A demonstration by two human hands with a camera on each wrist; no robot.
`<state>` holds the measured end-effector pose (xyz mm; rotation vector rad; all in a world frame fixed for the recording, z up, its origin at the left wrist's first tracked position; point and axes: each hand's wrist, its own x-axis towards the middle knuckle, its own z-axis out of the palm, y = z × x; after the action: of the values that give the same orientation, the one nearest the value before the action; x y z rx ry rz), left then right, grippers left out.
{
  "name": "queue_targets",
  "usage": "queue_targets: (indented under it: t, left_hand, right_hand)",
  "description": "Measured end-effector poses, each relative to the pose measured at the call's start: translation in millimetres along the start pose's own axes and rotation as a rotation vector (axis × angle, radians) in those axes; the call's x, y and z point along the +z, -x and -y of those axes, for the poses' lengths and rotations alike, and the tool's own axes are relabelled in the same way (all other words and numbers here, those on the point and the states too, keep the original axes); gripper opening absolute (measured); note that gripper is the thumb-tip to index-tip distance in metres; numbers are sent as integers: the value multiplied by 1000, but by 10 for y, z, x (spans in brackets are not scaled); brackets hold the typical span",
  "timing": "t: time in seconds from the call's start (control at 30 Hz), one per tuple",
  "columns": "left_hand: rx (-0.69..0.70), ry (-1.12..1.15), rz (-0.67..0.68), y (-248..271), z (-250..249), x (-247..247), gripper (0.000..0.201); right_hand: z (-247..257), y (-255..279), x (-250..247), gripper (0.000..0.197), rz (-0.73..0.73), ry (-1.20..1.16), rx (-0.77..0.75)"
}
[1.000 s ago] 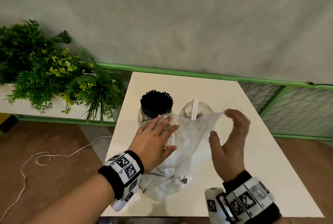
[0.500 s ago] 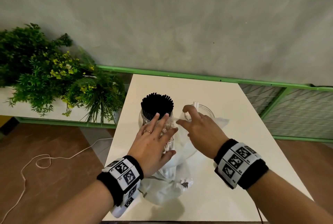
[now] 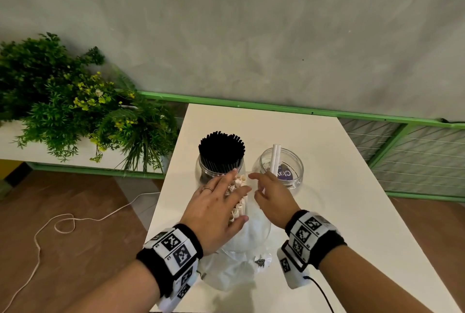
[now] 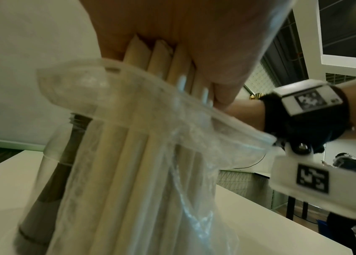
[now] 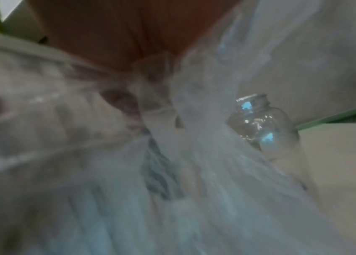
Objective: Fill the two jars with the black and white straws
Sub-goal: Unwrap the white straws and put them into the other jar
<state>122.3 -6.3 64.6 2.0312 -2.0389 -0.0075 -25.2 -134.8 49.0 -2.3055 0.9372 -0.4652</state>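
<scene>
The left hand (image 3: 218,208) lies flat, fingers straight, on the white straws (image 3: 238,195) in their bag (image 3: 242,257), just before the near-empty jar (image 3: 281,169). The right hand (image 3: 273,198), fingers curled, seems to pinch the bag's edge; its grip is blurred. Next, probably: peel the plastic down, then lift the straws across.

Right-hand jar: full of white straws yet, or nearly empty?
Nearly empty. The right jar holds only two white straws, leaning upright, and a label shows through its bare bottom. The black-straw jar beside it is packed full.

Left jar (image 3: 219,169) packed with upright black straws (image 3: 222,147); right jar (image 3: 281,166) holds two white straws (image 3: 275,159), leaning.
</scene>
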Motion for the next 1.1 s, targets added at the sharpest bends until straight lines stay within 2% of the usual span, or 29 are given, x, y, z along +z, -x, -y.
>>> queue_targets:
  t: [0.03,0.13,0.27,0.33,0.43,0.53,0.63,0.7,0.8,0.87,0.93,1.0,1.1]
  left_hand:
    - [-11,6,0,-1,-7,-14,56]
    - [-35,13,2,-10,1,-25,54]
    - [-70,37,10,-48,36,-14,53]
    - [-74,42,21,-67,37,-9,55]
    - [-60,37,28,-79,25,-7,56]
    - [-58,37,28,-85,18,-14,56]
    - [-62,47,23,-86,44,-17,59]
    - [-57,51,20,-90,70,-16,61]
    - [-46,45,29,-97,79,-14,63]
    - [-42,37,38,-96,59,-15,65]
    - [-38,22,40,-88,33,-15,65]
    - [-35,16,39,-82,8,-14,64]
    - [-54,24,40,-81,2,-3,60]
  right_hand:
    - [-42,42,21,44,25,33,-15]
    - [-146,193,38,75,144,100,-31]
    - [-224,349,118,105,333,466,-71]
    - [-302,401,215,110,398,576,-27]
    - [-381,457,389,106,478,632,71]
    - [-374,454,456,102,417,692,85]
    - [-393,465,380,75,155,703,-150]
    - [-459,510,344,66,39,556,-335]
    - [-528,534,356,75,177,457,-420]
    - [-561,541,414,80,277,492,-365]
    - [-583,542,480,76,294,508,-317]
    - [-570,523,542,64,230,534,-372]
    - [-622,529,600,30,88,538,-521]
